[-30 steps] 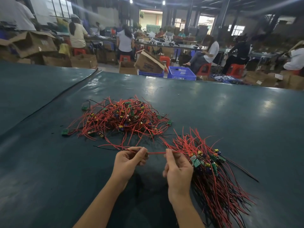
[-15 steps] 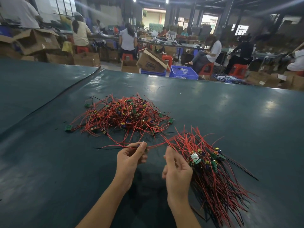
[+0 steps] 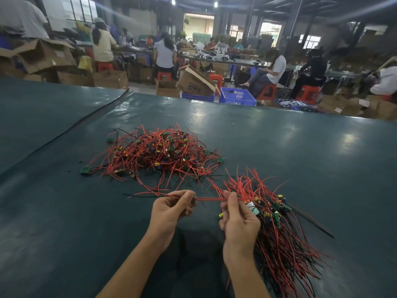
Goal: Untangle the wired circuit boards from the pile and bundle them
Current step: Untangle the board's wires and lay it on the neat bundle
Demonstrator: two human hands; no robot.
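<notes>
A tangled pile (image 3: 159, 155) of small green circuit boards with red and black wires lies on the dark green table (image 3: 300, 160). To its right lies a straighter bundle (image 3: 279, 229) of boards, its wires fanning toward me. My left hand (image 3: 171, 208) pinches a small board with its wires. A red wire (image 3: 207, 199) runs taut from there to my right hand (image 3: 238, 222), which pinches it at the bundle's near edge. A yellow part (image 3: 221, 215) shows by my right fingers.
A black seam (image 3: 71, 127) crosses the table at the left. Loose green boards (image 3: 84, 169) lie at the pile's left edge. Beyond the table's far edge are cardboard boxes (image 3: 194, 82), a blue crate (image 3: 237, 96), red stools and seated people.
The red wire between my hands, slack and angled half a second ago, is pulled straight and level. My right hand has closed on it and shifted toward the bundle.
</notes>
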